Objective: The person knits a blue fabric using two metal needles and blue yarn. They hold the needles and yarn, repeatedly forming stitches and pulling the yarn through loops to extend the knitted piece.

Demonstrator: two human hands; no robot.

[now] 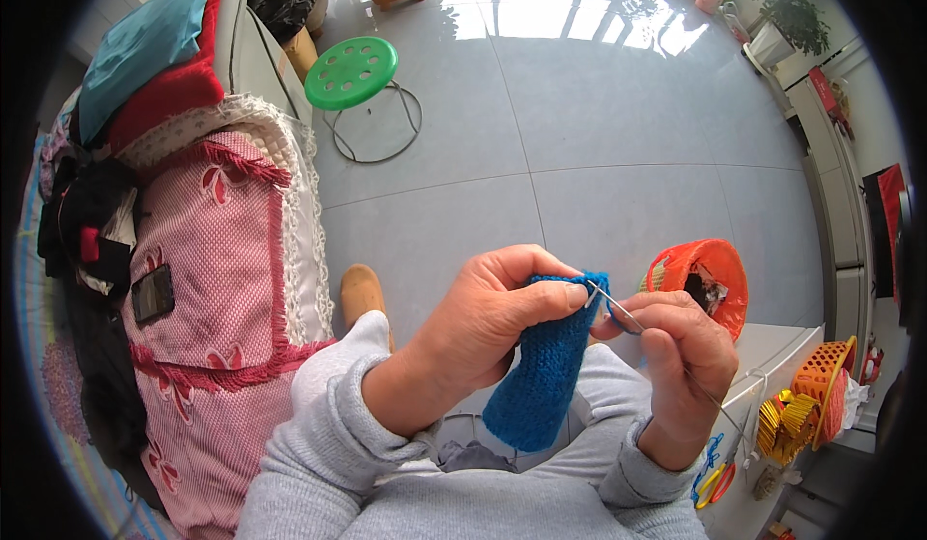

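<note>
A strip of blue knitting (pixel 543 385) hangs down over my lap from its top edge. My left hand (pixel 497 303) pinches that top edge between thumb and fingers, near the working corner. My right hand (pixel 681 347) is closed around a thin metal knitting needle (pixel 619 306), whose tip meets the stitches beside my left thumb. Blue yarn loops from the knitting toward my right fingers. The needle's long tail runs out behind my right hand toward the lower right.
Left of me is a seat with a pink fringed cover (pixel 208 260) and a phone (pixel 153 295). A green stool (pixel 351 73) stands ahead on grey tiles. To the right are an orange-lined bin (pixel 726 260), an orange basket (pixel 824 368) and yellow-handled scissors (pixel 716 485).
</note>
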